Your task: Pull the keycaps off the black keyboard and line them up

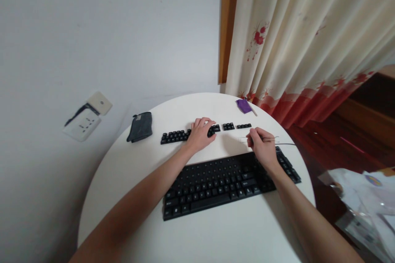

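A black keyboard (216, 185) lies on a round white table, with its upper rows stripped of caps and its lower rows still capped. Behind it, loose black keycaps (174, 136) stand lined up in groups. My left hand (200, 133) rests over the middle of that line, thumb and fingers apart and curved around some caps, hiding part of the row. Above the keyboard's right part, my right hand (261, 144) is closed on a thin wire keycap puller (272, 138). Its wire ends stick out to the right of the fist.
A dark zip pouch (140, 126) lies at the table's left edge. Near the back right edge is a purple cloth piece (243, 106) with a pale stick. The keyboard's cable (285, 144) runs off to the right. Plastic bags (364, 197) lie beyond the table, below the curtain (296, 49).
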A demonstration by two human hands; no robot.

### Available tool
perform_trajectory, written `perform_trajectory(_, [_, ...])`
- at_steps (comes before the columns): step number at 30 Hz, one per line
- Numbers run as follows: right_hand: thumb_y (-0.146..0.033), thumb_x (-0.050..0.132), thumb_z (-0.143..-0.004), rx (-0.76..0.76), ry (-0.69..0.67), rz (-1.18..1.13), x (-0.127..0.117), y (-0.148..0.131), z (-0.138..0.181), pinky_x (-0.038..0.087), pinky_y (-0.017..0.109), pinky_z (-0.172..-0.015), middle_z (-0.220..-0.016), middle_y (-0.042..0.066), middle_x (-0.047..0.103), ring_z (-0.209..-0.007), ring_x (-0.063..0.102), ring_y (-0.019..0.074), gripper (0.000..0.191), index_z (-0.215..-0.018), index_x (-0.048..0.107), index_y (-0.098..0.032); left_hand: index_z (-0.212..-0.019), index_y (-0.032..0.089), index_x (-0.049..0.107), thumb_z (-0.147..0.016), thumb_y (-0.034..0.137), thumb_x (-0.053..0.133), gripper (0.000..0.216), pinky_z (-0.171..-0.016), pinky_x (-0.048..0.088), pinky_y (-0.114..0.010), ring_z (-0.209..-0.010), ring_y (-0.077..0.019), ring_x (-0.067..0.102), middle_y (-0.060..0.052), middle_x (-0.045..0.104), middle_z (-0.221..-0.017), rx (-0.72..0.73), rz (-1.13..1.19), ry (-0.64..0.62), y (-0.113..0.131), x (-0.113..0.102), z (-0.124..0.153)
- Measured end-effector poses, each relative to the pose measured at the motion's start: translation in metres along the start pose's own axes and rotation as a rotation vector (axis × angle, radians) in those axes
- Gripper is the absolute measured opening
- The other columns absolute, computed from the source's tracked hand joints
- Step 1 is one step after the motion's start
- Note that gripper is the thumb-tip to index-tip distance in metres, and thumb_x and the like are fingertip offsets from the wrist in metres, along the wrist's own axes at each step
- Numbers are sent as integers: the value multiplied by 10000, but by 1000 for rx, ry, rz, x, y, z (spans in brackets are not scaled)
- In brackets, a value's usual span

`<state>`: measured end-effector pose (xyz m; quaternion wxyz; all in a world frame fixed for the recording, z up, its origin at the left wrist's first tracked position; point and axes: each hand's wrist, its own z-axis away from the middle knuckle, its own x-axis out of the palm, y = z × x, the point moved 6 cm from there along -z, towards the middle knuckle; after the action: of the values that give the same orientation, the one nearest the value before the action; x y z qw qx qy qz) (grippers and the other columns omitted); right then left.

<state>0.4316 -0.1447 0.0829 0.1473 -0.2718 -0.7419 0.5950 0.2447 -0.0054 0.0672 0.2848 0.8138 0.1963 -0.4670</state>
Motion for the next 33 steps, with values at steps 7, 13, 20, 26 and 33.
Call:
perform_trajectory(7, [-441, 545, -931, 76, -219, 182, -25, 4, 23, 322, 250, -480, -470, -26, 486, -454, 410, 106, 432, -583, 560, -184, -1060, 214, 662, -905, 232, 553, 190, -964, 395, -418, -1085, -239, 507, -53, 642, -1118, 114, 171, -6, 2, -17, -10])
perform_trajectory(13, [-499, 576, -902, 184, -269, 214, -35, 31, 46, 301, 233, -409, -478, -19, 527, -405, 415, 102, 401, -662, 609, -179, -990, 190, 689, -929, 219, 509, 193, -832, 463, -313, -875, -167, 601, -39, 677, -968, 203, 370, -179, 23, -40, -10])
perform_trajectory(20, [-540, 609, -851, 285, -380, 229, -23, 35, 45, 253, 210, -336, -454, -11, 556, -311, 412, 91, 420, -654, 603, -170, -931, 192, 711, -925, 214, 505, 208, -793, 456, -287, -863, -176, 635, -39, 722, -937, 250, 425, -370, 90, -19, 36])
perform_trajectory(26, [-470, 556, -889, 202, -380, 397, -11, 25, 51, 263, 234, -355, -466, -12, 537, -336, 429, 114, 369, -660, 593, -183, -901, 185, 713, -927, 209, 495, 221, -751, 440, -265, -805, -166, 635, -34, 729, -896, 268, 476, -438, 97, 12, 49])
perform_trajectory(33, [-331, 511, -916, -174, -274, 843, 8, -7, 64, 279, 291, -516, -520, 26, 560, -494, 471, 159, 366, -570, 503, -212, -906, 160, 710, -910, 181, 513, 198, -743, 439, -255, -808, -162, 624, -51, 717, -897, 311, 484, -439, 92, 17, 49])
